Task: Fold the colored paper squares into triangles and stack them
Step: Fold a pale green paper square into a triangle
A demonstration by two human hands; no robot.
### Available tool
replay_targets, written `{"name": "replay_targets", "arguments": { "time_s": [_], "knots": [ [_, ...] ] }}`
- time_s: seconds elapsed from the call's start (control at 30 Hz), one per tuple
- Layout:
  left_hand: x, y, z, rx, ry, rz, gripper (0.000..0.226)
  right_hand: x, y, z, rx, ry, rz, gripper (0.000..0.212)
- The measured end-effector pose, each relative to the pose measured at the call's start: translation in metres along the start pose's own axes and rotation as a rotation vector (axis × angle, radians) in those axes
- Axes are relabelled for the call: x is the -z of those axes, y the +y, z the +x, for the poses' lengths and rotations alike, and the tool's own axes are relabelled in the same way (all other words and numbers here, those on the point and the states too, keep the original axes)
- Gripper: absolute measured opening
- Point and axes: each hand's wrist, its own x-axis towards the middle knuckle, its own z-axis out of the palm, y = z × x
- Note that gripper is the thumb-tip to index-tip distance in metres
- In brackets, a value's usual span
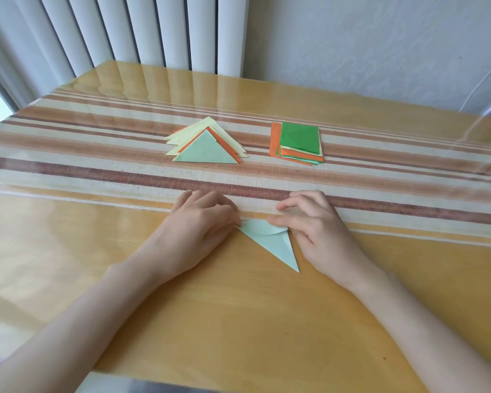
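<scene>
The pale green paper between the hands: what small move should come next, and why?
Probably slide the right hand over the raised layer to press it flat. The pale green paper is already a triangle, but its top layer bulges near the right hand, while the left hand rests on the other corner.

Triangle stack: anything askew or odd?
Yes. The triangle stack is fanned rather than squared, its yellow layers splaying out left from under the pale green top. The pile of squares is ragged too, with orange edges poking out.
</scene>
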Motion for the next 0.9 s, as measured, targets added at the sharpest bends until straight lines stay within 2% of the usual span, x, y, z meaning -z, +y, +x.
{"name": "replay_targets", "arguments": {
  "time_s": [0.1,0.23,0.33,0.57,0.9],
  "knots": [
    [0.000,0.004,-0.008,-0.051,0.040,0.214,0.042,0.004,0.002,-0.008,0.041,-0.046,-0.164,0.061],
    [-0.008,0.017,-0.007,-0.087,0.130,0.354,0.032,0.005,-0.016,-0.005,0.049,-0.008,-0.296,0.058],
    [-0.013,0.026,-0.007,-0.092,0.132,0.417,0.029,0.001,-0.027,-0.002,0.070,-0.039,-0.333,0.058],
    [-0.013,0.032,-0.008,-0.044,0.132,0.461,0.037,-0.002,-0.029,-0.004,0.030,-0.056,-0.346,0.061],
    [-0.012,0.031,-0.010,0.002,0.112,0.393,0.039,0.003,-0.023,-0.013,-0.108,0.104,-0.422,0.055]
  ]
}}
